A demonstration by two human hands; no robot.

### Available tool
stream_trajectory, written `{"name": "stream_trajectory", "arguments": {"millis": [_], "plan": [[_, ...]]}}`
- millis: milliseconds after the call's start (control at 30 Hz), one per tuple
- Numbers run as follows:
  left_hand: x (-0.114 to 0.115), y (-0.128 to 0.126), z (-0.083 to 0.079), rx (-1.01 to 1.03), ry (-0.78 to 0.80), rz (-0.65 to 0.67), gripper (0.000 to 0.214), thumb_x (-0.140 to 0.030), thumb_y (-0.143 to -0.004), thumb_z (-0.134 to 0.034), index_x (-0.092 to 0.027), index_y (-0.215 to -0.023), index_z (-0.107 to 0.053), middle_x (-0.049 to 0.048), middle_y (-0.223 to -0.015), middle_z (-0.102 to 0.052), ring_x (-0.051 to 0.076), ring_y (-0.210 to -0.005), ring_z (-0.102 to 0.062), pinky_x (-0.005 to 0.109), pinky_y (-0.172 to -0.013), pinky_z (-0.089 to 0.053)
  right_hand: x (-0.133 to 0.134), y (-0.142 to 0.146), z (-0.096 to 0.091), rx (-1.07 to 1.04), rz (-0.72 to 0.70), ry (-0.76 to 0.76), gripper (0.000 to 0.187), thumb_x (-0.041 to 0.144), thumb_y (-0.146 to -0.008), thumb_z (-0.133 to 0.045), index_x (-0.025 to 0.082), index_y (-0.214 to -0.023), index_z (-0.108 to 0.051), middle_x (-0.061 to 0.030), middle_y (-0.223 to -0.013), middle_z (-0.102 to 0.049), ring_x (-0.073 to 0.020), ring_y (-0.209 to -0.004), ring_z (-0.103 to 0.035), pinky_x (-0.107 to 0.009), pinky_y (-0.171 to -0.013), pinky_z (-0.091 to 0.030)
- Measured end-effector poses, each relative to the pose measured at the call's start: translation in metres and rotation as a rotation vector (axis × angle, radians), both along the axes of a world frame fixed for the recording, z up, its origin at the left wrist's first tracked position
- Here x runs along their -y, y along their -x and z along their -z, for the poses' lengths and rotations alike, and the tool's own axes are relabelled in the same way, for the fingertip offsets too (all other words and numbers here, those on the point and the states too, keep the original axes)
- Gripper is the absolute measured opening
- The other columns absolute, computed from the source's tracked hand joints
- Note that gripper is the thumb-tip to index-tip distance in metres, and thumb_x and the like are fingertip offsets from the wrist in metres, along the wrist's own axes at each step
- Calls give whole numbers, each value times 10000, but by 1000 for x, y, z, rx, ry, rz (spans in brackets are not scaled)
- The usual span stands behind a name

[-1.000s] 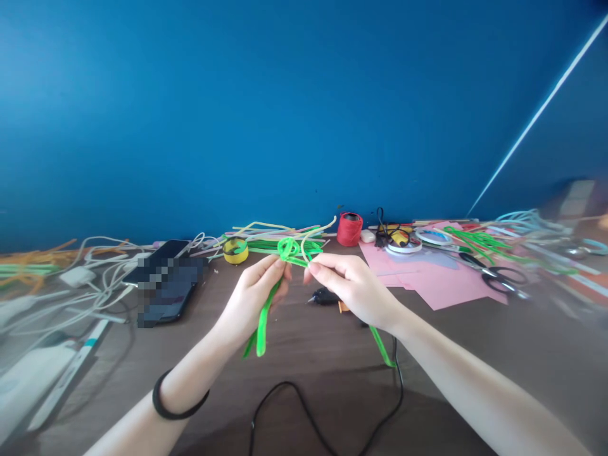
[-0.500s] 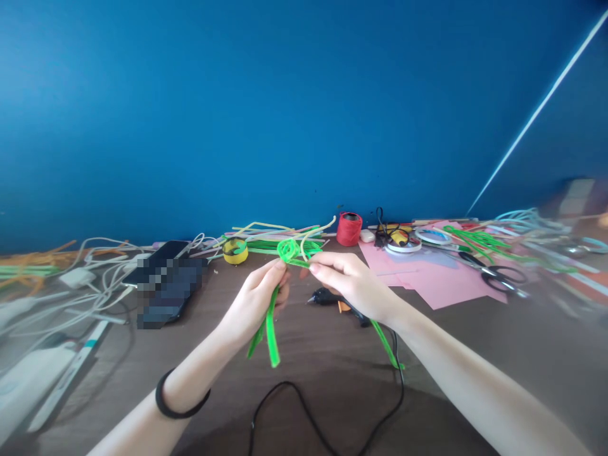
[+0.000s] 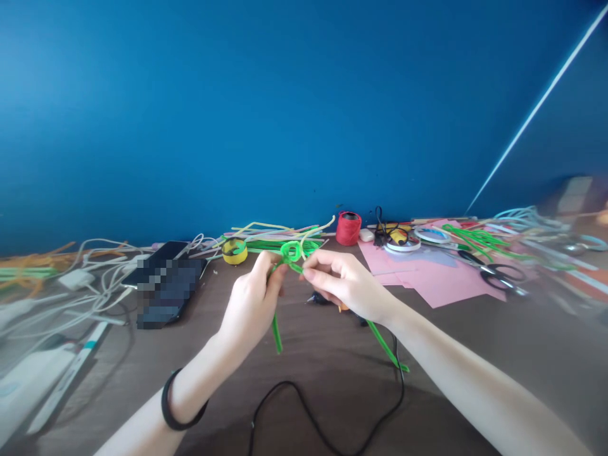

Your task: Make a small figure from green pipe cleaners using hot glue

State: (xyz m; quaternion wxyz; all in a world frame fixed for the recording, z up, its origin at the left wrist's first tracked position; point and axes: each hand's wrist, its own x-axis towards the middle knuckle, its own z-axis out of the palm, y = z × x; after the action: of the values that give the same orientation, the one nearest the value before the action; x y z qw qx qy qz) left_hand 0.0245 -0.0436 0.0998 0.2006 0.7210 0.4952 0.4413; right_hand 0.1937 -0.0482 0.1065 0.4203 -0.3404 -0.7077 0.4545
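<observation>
Head view: the left hand (image 3: 251, 304) and the right hand (image 3: 349, 288) are each pinching the green pipe cleaner (image 3: 291, 251), held up off the worktop (image 3: 323, 354). Both grips are clenched on it, with its small loop standing just above and between them. Since half a second ago the right fingertips are moving in toward the left ones, so the two grips are now almost touching. The left hand is rolling upward. The strand hanging below the left grip is now reading as one short tail rather than two, while the other end is trailing down under the right wrist. That suggests the twist at the base of the loop is being drawn tighter. A dark tool, possibly a glue gun (image 3: 317, 297), is lying just beyond the right grip, mostly hidden. A black cable (image 3: 304, 405) is curling nearer than both.
</observation>
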Motion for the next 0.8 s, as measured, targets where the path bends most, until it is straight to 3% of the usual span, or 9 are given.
{"name": "stream_trajectory", "arguments": {"millis": [300,433,600,800], "plan": [[3,-2,-4,-38,101,70,230,-310,-863,-379,-216,-659,-429,-70,-431,-463,91,-377,-403,184,-429,-290,-1,0,2,-4,-21,42,151,282,-843,-504,162,-755,-530,82,-460,-396,-39,-377,-336,-177,-393,-265],[0,-1,0,-205,-25,14,160,-255,-836,-396,-217,-681,-396,-60,-491,-468,99,-417,-417,199,-475,-282,-1,1,3,-1,-1,65,165,281,-851,-479,159,-752,-529,76,-450,-423,-37,-343,-341,-172,-363,-251],[-2,0,4,-435,-113,-110,153,-224,-791,-405,-223,-657,-329,-70,-452,-326,114,-401,-324,235,-466,-179,2,5,5,2,-16,68,192,298,-842,-501,151,-723,-533,73,-446,-417,-35,-374,-338,-169,-378,-251],[2,0,-1,-398,-65,-36,163,-226,-804,-345,-224,-646,-305,-69,-459,-337,111,-400,-313,234,-476,-210,3,4,3,7,-17,61,201,305,-838,-511,148,-719,-548,67,-473,-401,-40,-418,-343,-171,-389,-242]]}}
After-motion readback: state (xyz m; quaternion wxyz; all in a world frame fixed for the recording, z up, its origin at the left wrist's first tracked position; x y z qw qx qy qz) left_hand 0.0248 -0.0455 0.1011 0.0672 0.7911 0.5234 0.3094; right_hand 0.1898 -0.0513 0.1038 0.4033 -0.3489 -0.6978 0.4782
